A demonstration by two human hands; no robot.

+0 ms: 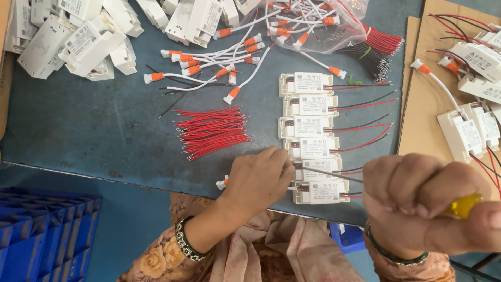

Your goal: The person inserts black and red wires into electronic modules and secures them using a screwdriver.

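Observation:
My right hand is closed around a screwdriver with a yellow handle; its thin metal shaft runs left to a white plastic driver box. My left hand rests on the left end of that box, fingers curled over it, a white wire with an orange connector sticking out beneath. The box lies in a column of several like boxes, each with red and black leads trailing right.
A bundle of short red wires lies left of the column. White wires with orange connectors spread above. A heap of white boxes fills the top left. Cardboard with wired boxes sits right. A blue crate stands lower left.

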